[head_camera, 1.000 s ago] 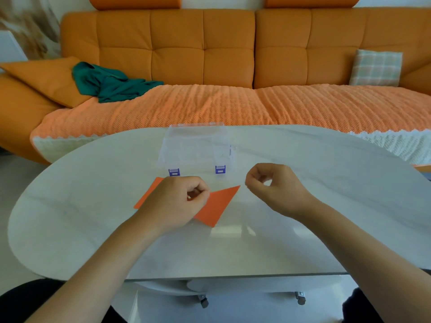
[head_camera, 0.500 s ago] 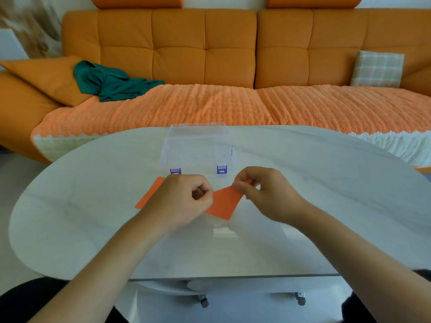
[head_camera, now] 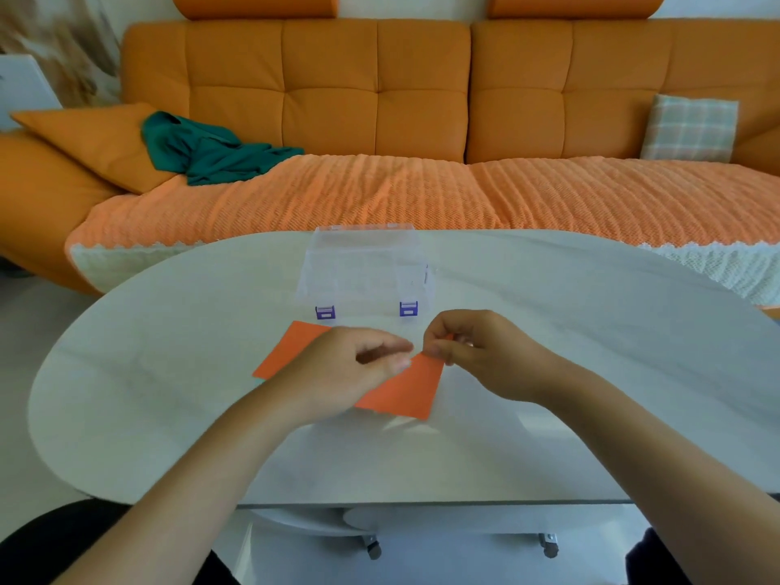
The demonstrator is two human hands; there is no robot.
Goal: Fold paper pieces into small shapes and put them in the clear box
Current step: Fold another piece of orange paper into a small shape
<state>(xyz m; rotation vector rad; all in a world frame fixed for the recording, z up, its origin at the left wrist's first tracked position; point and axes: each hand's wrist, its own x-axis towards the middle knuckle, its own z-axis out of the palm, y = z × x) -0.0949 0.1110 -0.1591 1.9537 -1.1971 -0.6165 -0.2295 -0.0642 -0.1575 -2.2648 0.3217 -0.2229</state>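
Before clear plastic box (head_camera: 365,268): my left hand (head_camera: 337,373), right hand (head_camera: 494,361) pinched orange paper sheet (head_camera: 405,394); first fold seemingly starting; next, corners needed matching.

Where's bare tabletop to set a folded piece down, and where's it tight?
Free: table right of the clear box and right hand; table left of the orange paper; near strip between the forearms. Crowded: between box and left hand, where both hands pinch the paper.
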